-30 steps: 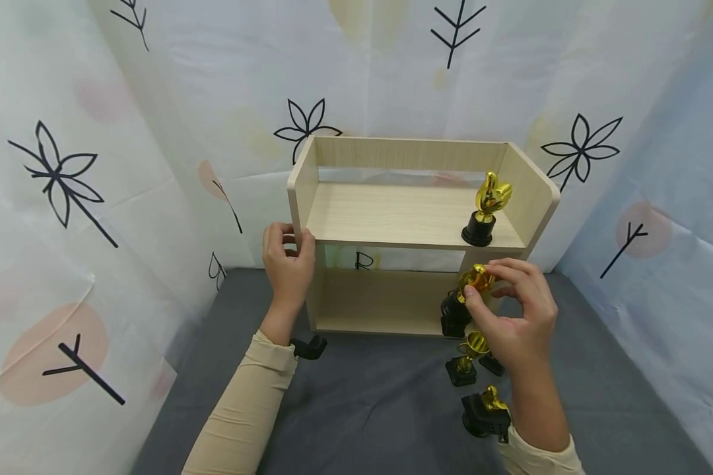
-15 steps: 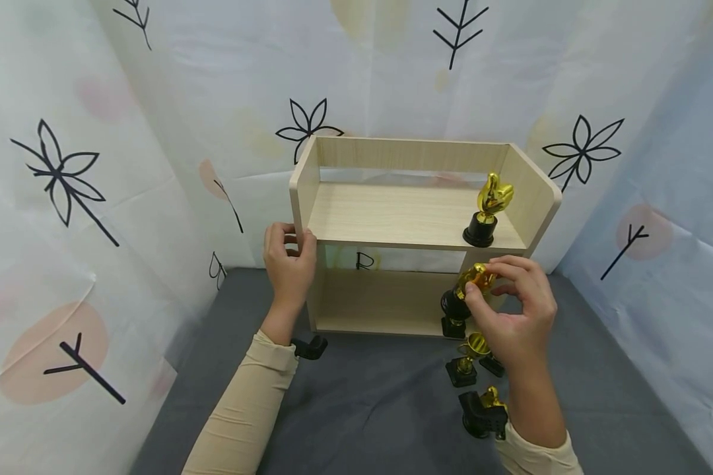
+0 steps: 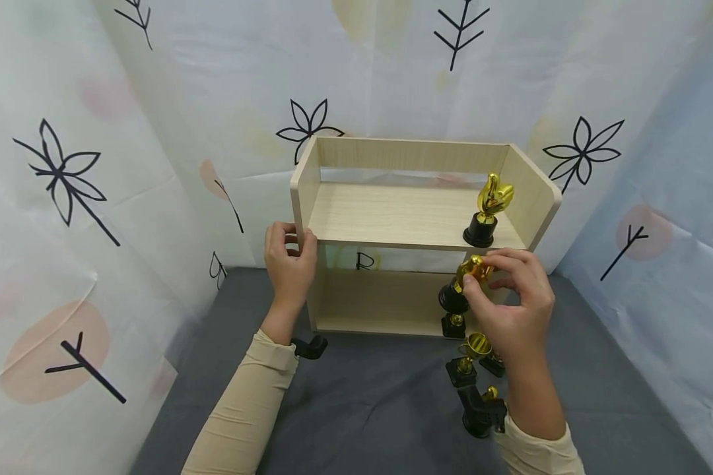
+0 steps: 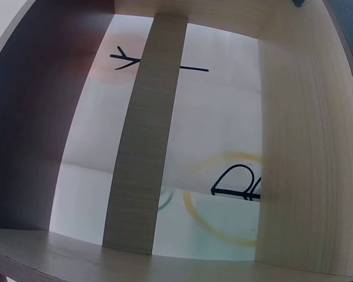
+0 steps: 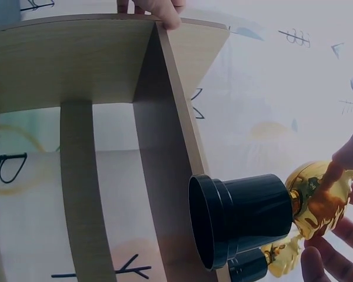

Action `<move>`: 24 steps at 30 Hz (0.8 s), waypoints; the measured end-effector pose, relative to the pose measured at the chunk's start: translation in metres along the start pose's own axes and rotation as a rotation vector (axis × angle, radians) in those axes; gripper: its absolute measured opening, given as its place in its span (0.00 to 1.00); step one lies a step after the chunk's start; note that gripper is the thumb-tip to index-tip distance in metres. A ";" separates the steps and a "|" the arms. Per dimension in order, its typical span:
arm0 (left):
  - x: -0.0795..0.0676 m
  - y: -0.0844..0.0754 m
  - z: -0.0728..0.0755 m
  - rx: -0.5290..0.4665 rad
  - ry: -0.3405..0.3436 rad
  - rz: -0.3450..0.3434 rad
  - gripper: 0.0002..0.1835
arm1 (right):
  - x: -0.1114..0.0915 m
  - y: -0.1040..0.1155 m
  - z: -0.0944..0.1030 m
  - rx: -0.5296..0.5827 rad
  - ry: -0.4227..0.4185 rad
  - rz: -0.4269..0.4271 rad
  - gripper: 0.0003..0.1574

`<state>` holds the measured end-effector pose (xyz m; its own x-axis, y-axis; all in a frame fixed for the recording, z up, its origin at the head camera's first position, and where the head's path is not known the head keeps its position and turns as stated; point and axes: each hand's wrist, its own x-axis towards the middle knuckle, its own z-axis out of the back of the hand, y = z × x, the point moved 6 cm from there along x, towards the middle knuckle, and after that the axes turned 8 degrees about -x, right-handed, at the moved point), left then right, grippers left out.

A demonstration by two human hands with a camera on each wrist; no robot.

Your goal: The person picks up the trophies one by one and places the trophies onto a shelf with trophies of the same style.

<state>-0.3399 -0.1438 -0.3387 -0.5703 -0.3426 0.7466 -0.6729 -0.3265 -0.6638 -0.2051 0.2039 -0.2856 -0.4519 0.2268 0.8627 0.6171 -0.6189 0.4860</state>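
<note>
My left hand (image 3: 291, 260) grips the left side panel of a pale wooden two-tier shelf (image 3: 386, 211), fingers behind and thumb in front. In the head view, my right hand (image 3: 517, 297) pinches a trophy (image 3: 453, 298) by its gold top. The trophy leans, its round black base pointing down and left in front of the lower compartment. The right wrist view shows the held trophy (image 5: 241, 217) close up, base towards the shelf's edge. Another gold trophy (image 3: 481, 227) with a black base stands upright at the right of the upper tier.
Below the held trophy is a small black-based trophy (image 3: 453, 325) at the lower tier's front right. On the grey cloth stand a gold cup (image 3: 475, 344), another trophy (image 3: 493, 365) partly hidden behind it, and one (image 3: 476, 423) overlapped by the black wrist mount (image 3: 487, 409).
My right hand has risen slightly and moved a little left with the trophy, uncovering more of the small trophy beneath. The left hand keeps its hold on the shelf.
</note>
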 end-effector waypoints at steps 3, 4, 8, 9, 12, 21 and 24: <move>0.000 0.000 0.000 0.002 0.005 -0.002 0.10 | 0.002 0.001 -0.001 0.009 -0.003 -0.001 0.14; -0.001 0.000 0.000 0.000 0.006 -0.001 0.10 | 0.003 0.001 -0.001 0.014 -0.005 0.001 0.14; -0.001 0.000 0.000 -0.004 0.013 0.002 0.10 | 0.005 0.003 -0.003 0.023 -0.014 0.002 0.14; -0.001 0.000 0.000 -0.006 0.012 0.004 0.10 | 0.006 0.003 -0.003 0.026 -0.017 0.000 0.14; 0.000 0.001 0.000 -0.006 0.010 0.006 0.10 | 0.008 0.003 -0.003 0.036 -0.025 -0.005 0.14; -0.001 0.000 0.000 -0.021 0.004 0.016 0.10 | 0.017 0.006 -0.005 0.049 -0.026 -0.017 0.14; -0.001 -0.001 0.001 -0.013 -0.002 0.015 0.10 | 0.020 0.007 -0.006 0.055 -0.027 -0.019 0.14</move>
<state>-0.3387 -0.1441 -0.3388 -0.5793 -0.3490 0.7366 -0.6704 -0.3100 -0.6742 -0.2137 0.1990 -0.2660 -0.4466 0.2590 0.8564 0.6432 -0.5724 0.5086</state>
